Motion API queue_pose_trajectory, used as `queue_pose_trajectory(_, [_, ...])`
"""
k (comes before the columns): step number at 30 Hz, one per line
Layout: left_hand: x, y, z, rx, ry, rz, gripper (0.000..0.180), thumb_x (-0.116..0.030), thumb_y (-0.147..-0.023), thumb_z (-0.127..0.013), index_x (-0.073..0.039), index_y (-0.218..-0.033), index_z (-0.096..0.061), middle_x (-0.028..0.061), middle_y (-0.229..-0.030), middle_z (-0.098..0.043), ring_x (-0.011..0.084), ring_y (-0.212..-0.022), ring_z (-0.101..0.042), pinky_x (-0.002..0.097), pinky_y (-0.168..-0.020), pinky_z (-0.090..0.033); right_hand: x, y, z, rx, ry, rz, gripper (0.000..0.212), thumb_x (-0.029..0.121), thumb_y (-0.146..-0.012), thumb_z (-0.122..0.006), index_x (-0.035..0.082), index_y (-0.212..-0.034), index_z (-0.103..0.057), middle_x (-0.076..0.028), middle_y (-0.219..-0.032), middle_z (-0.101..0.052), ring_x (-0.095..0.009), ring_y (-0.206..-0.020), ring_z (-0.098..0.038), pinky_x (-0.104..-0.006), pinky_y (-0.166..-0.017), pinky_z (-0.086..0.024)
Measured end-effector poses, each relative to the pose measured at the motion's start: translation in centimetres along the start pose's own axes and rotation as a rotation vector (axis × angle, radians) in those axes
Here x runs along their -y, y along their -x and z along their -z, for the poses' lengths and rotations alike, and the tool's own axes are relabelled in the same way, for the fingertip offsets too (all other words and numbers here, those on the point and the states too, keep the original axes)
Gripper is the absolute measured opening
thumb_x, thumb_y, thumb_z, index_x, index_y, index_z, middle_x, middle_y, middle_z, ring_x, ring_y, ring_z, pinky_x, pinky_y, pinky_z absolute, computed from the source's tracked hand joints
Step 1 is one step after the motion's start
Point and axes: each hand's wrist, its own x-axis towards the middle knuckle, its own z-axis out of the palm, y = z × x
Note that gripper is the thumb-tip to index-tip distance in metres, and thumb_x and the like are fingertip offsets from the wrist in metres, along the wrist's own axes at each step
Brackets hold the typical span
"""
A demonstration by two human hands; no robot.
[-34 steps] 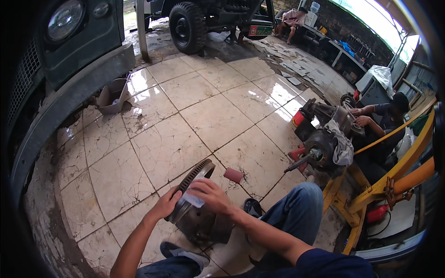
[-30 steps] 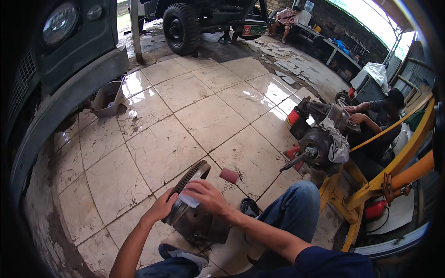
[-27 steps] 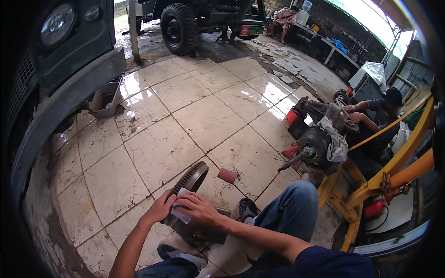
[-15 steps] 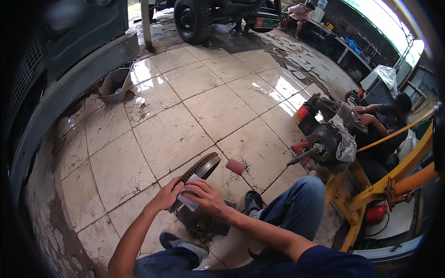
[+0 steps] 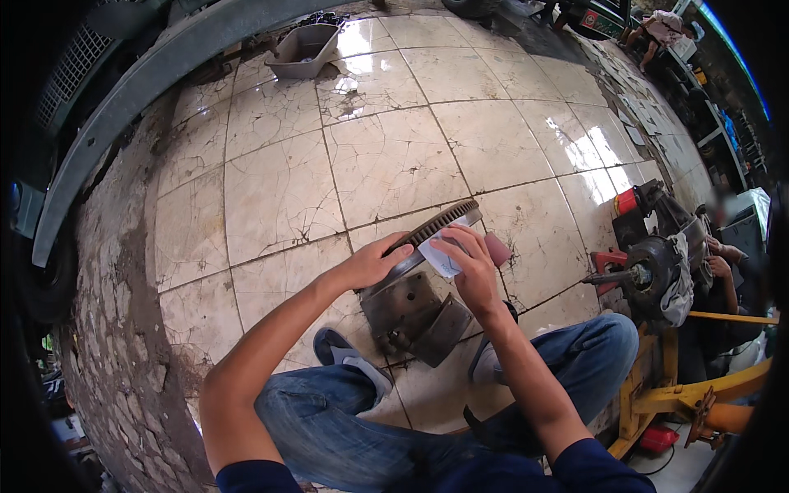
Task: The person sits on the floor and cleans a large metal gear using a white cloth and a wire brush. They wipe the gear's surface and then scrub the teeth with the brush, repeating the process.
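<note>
A toothed flywheel (image 5: 450, 217) stands tilted on edge in front of me, its smooth face turned toward me. My left hand (image 5: 375, 261) is closed around its rim on the left side. A pale sheet of paper (image 5: 437, 255), printed on the side facing me, is pinched in my right hand (image 5: 472, 261) against the flywheel's face. Whether it is abrasive paper I cannot tell. Beneath the wheel sits a dark, greasy metal block (image 5: 407, 304) with a bracket-like part (image 5: 444, 330). A reddish-brown piece of sheet (image 5: 497, 249) lies on the tiles just beyond my right hand.
Cracked floor tiles (image 5: 386, 156) surround me, with a grey plastic tub (image 5: 304, 53) at the far left beside a vehicle's bumper (image 5: 164, 70). To the right, a co-worker's hands (image 5: 720, 259) are at a large gearbox-like assembly (image 5: 653, 275). A yellow steel frame (image 5: 682, 394) stands near my right knee.
The view has shifted, so the scene sits differently. My right hand has slid with the paper toward the flywheel's far right end. My left hand still grips the rim.
</note>
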Motion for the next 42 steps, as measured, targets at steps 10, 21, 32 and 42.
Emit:
queue_pose_trajectory(10, [-1.6,0.1,0.8,0.070,-0.052,0.039,0.060,-0.047,-0.110,-0.046,-0.003,-0.152,-0.047,0.0222,-0.144,-0.060,0.0318,-0.133,-0.056,0.0372,-0.112,-0.042,-5.0,-0.2,1.7,-0.014,-0.020,-0.080,0.052,-0.013,-0.074,-0.061,0.010,-0.119,-0.075,-0.011,-0.124,-0.068,-0.032,-0.121,-0.063,-0.0427,-0.102,-0.053])
queue_pose_trajectory(21, [-1.0,-0.3,4.2,0.223,-0.114,0.170,0.065,-0.050,-0.109,-0.047,-0.005,-0.155,-0.043,0.0194,-0.146,-0.059,0.0292,-0.133,-0.056,0.0362,-0.111,-0.043,-4.0,-0.6,1.1,0.012,-0.037,-0.089,0.052,-0.014,-0.074,-0.057,0.010,-0.117,-0.075,-0.012,-0.125,-0.067,-0.034,-0.122,-0.061,-0.0420,-0.105,-0.051])
queue_pose_trajectory(32, [-4.2,-0.4,1.1,-0.054,-0.296,0.031,0.051,-0.037,-0.103,-0.060,-0.008,-0.145,-0.055,0.0170,-0.141,-0.063,0.0315,-0.129,-0.060,0.0388,-0.109,-0.046,-3.6,0.9,0.2,-0.030,-0.105,-0.129,0.052,-0.016,-0.078,-0.056,0.008,-0.121,-0.072,-0.014,-0.126,-0.066,-0.035,-0.121,-0.062,-0.0424,-0.104,-0.051])
queue_pose_trajectory(42, [-4.8,-0.1,0.4,-0.064,-0.383,-0.137,0.051,-0.025,-0.102,-0.054,-0.011,-0.151,-0.048,0.0186,-0.143,-0.061,0.0361,-0.130,-0.060,0.0427,-0.107,-0.048,0.1,1.3,-0.7,-0.016,-0.105,-0.001,0.048,-0.011,-0.075,-0.068,0.012,-0.116,-0.075,-0.009,-0.126,-0.067,-0.032,-0.124,-0.061,-0.0421,-0.104,-0.052])
